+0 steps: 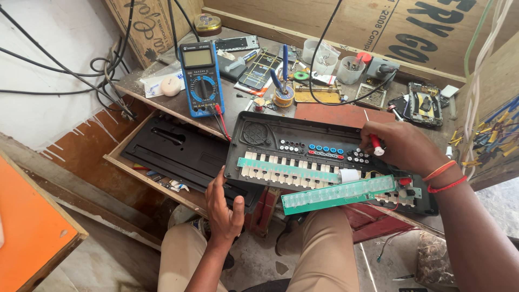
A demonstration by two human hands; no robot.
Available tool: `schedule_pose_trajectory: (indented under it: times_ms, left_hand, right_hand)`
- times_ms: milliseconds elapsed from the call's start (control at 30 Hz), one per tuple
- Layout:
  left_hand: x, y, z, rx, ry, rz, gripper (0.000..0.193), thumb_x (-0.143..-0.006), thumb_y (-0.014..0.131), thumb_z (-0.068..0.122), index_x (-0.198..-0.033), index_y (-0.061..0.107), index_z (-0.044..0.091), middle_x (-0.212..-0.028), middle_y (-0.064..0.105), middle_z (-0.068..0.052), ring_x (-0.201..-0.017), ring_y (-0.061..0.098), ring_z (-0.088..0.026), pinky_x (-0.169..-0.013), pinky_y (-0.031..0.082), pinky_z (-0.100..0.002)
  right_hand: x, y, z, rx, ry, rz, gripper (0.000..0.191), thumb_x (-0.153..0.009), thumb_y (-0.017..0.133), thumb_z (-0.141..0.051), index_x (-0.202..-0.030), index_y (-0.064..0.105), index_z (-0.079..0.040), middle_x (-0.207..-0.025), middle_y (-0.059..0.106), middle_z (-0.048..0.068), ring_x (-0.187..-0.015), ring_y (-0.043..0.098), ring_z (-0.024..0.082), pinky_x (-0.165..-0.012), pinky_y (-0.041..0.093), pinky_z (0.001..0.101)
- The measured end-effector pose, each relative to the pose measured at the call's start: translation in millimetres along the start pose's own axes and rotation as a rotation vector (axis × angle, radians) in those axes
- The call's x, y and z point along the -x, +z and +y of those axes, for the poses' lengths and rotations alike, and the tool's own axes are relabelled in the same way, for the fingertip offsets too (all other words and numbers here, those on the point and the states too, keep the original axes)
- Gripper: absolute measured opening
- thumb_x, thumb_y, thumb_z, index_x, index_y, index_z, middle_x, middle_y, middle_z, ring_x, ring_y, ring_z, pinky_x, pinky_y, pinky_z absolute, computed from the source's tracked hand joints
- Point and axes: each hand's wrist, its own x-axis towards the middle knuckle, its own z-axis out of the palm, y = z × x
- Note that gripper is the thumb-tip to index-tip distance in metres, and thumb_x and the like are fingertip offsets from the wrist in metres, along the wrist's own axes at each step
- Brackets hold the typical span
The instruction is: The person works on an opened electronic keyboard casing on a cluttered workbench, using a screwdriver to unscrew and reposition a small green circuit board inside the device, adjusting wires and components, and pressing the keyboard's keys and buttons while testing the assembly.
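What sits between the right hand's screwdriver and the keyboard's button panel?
Nothing visible. The right hand holds the red-handled screwdriver right at the button panel of the keyboard. The loose green circuit board lies lower, over the keys, off that path.
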Motion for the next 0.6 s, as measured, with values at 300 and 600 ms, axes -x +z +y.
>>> schedule_pose_trajectory:
  times_ms: [300,600]
  left_hand:
    - [-2,-1,3,-0.004,0.024,0.015,0.09,-0.1,0.036,0.07,-0.151,0.044,-0.003,-0.137,0.056,-0.025,-0.134,0.05,-0.038,-0.115,0.036,-0.055]
    - [-1,0,1,-0.01,0.003,0.004,0.091,-0.1,0.035,0.071,-0.151,0.044,-0.003,-0.136,0.055,-0.025,-0.134,0.049,-0.038,-0.113,0.037,-0.056]
  right_hand:
    - [-1,6,-2,0.096,0.002,0.005,0.035,-0.064,0.079,0.004,-0.093,0.064,-0.011,-0.084,0.075,0.006,-0.086,0.073,0.031,-0.069,0.055,0.0436]
    - [10,-3,12,0.103,0.03,-0.029,0.029,-0.068,0.08,-0.004,-0.089,0.061,-0.011,-0.081,0.075,0.005,-0.081,0.073,0.032,-0.068,0.055,0.0432]
